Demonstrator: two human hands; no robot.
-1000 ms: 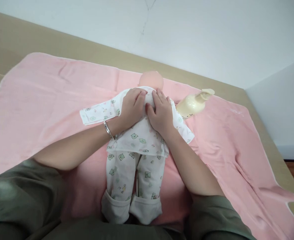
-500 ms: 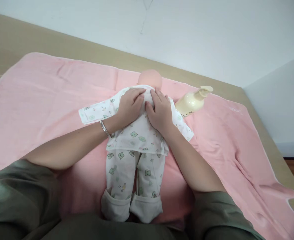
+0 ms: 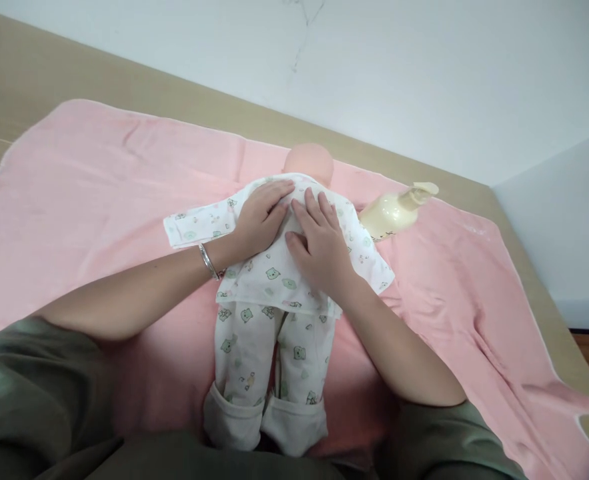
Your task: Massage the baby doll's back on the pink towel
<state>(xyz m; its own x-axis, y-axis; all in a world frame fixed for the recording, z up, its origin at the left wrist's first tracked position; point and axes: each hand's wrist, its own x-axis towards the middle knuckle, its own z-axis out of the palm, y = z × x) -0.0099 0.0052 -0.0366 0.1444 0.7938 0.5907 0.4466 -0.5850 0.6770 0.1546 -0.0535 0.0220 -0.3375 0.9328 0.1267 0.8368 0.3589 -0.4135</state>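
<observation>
A baby doll [image 3: 308, 163] lies face down, its bare head pointing away from me. It wears a white printed top [image 3: 284, 277] and matching trousers [image 3: 249, 353] with turned-up cuffs. My left hand [image 3: 264, 217] rests flat on the left side of the doll's upper back, fingers stretched out together. On the right side of the back lies my right hand [image 3: 320, 240], its fingers a little spread and the thumb apart. Neither hand grips anything. The doll's face and arms are hidden.
Beneath the doll a pink blanket [image 3: 124, 173] covers much of the wooden table [image 3: 39, 67]. A pale yellow pump bottle [image 3: 391, 213] leans on the blanket to the right of the doll's shoulder. Behind the table stands a white wall [image 3: 399, 80].
My right hand has slid slightly down the back toward me, and its fingers are more spread. My left hand stays in about the same place on the back. The view has shifted slightly.
</observation>
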